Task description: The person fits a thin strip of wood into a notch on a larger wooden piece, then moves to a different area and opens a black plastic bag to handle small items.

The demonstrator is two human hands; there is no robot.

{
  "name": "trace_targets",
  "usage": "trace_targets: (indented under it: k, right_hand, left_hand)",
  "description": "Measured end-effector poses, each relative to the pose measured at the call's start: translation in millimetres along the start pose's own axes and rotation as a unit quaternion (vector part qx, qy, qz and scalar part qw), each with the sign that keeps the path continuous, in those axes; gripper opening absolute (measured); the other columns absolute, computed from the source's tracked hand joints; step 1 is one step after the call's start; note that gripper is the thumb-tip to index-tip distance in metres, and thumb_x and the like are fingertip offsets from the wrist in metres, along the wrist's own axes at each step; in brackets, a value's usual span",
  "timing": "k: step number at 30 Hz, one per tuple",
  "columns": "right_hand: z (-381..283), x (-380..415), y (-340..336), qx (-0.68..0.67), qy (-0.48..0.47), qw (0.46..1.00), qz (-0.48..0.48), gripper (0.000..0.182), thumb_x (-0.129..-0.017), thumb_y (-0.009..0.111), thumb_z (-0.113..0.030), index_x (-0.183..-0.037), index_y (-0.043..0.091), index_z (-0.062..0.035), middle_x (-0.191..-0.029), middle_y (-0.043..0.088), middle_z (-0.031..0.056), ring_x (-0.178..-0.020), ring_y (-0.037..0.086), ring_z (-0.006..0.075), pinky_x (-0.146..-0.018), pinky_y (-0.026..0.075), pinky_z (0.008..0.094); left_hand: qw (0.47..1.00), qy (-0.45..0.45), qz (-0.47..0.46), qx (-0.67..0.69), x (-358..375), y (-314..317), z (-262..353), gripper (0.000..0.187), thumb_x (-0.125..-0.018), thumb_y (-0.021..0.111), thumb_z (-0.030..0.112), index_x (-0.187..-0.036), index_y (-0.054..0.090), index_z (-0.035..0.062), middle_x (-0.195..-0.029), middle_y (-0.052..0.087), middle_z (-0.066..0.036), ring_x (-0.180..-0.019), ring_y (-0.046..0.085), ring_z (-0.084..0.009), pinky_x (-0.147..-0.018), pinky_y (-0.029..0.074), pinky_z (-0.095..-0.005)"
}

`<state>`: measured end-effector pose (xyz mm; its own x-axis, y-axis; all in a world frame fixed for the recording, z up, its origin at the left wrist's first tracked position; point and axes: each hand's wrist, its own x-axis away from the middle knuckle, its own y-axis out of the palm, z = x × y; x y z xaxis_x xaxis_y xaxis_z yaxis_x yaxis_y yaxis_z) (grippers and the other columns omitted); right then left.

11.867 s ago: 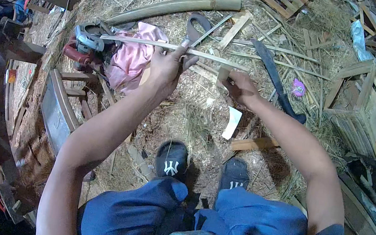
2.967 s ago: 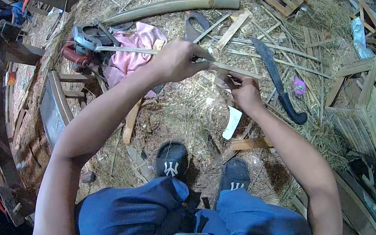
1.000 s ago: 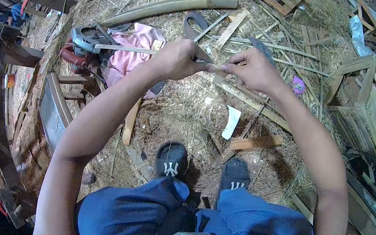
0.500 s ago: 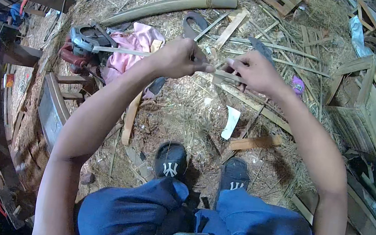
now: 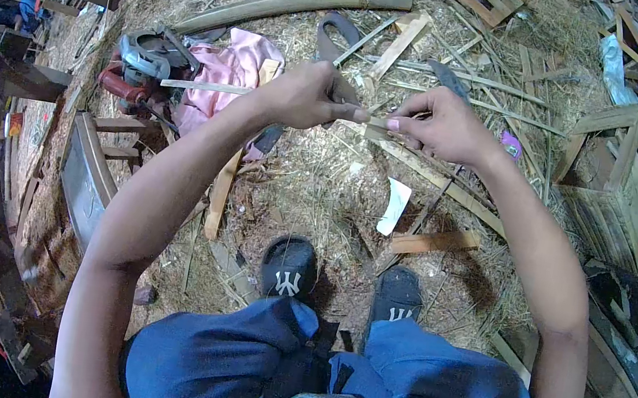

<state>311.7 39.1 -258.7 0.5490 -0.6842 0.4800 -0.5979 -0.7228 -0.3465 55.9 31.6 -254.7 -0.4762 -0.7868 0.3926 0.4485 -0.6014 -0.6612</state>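
Observation:
A thin, pale bamboo strip (image 5: 207, 86) runs level through my left hand (image 5: 306, 97), its long end sticking out to the left over a pink cloth (image 5: 227, 70). My left thumb and fingers are closed on it. My right hand (image 5: 442, 127) pinches the short end that shows between the two hands, thumb against fingertips. Both hands are up in front of me, close together, above the shavings on the ground. The right fingers partly hide that end of the strip.
A thick bamboo length (image 5: 292, 5) lies across the back. To the left sits a power saw (image 5: 138, 68) with a red body. A slatted wooden frame (image 5: 613, 181) stands at the right. Strips, a wood piece (image 5: 436, 241) and a white scrap (image 5: 394, 207) litter the ground.
My fingertips have drawn closer together around the strip, and the right hand's grip has shifted on its end. The view has tilted slightly; other things lie as before.

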Motion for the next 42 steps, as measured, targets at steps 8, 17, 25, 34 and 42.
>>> trace_targets:
  k: [8, 17, 25, 34, 42]
  right_hand:
    - [7, -3, 0, 0.013, -0.024, 1.0, 0.01, 0.027, -0.094, 0.076, -0.026, -0.101, 0.078, 0.0002, -0.066, 0.064, 0.0003, -0.057, 0.056, 0.0062, -0.051, 0.044, 0.0247]
    - [17, -7, 4, -0.005, -0.058, 0.998, 0.0, 0.025, -0.094, 0.075, -0.026, -0.098, 0.079, -0.0014, -0.064, 0.061, -0.0016, -0.056, 0.051, 0.0063, -0.051, 0.041, 0.0259]
    - [6, 1, 2, 0.001, -0.04, 0.999, 0.008, 0.027, -0.096, 0.074, -0.028, -0.096, 0.078, -0.0012, -0.064, 0.061, -0.0012, -0.057, 0.052, 0.0064, -0.052, 0.041, 0.0262]
    - [19, 2, 10, -0.028, -0.109, 0.991, 0.071, 0.023, -0.094, 0.072, -0.023, -0.096, 0.079, -0.0016, -0.074, 0.073, 0.0066, -0.068, 0.064, 0.0105, -0.068, 0.05, 0.0298]
    - [24, 4, 19, -0.01, -0.078, 0.995, 0.068, 0.021, -0.098, 0.07, -0.02, -0.094, 0.074, 0.0002, -0.068, 0.061, -0.0006, -0.065, 0.053, 0.0073, -0.06, 0.043, 0.0289]
  left_hand:
    - [0.999, 0.001, -0.025, 0.022, -3, 2, -2, 0.039, -0.096, 0.073, 0.039, -0.104, 0.077, 0.0007, -0.064, 0.061, -0.001, -0.059, 0.05, -0.0092, -0.054, 0.041, -0.0314]
    - [0.999, -0.007, -0.034, 0.032, -2, 4, -3, 0.04, -0.095, 0.074, 0.038, -0.093, 0.078, -0.0009, -0.059, 0.054, 0.003, -0.056, 0.045, -0.0076, -0.051, 0.037, -0.0317]
    - [0.999, -0.01, -0.011, 0.038, 0, 5, -2, 0.039, -0.094, 0.075, 0.039, -0.091, 0.078, 0.0005, -0.06, 0.054, 0.003, -0.056, 0.045, -0.008, -0.052, 0.037, -0.0321]
    - [0.997, -0.053, -0.05, 0.01, -9, 1, -2, 0.043, -0.089, 0.075, 0.053, -0.099, 0.081, 0.0115, -0.067, 0.068, -0.007, -0.065, 0.064, -0.0196, -0.066, 0.051, -0.0394]
    - [0.998, -0.038, -0.044, 0.009, -1, 0, 4, 0.049, -0.092, 0.074, 0.05, -0.082, 0.078, 0.0021, -0.056, 0.057, -0.002, -0.051, 0.05, -0.0122, -0.05, 0.039, -0.0343]
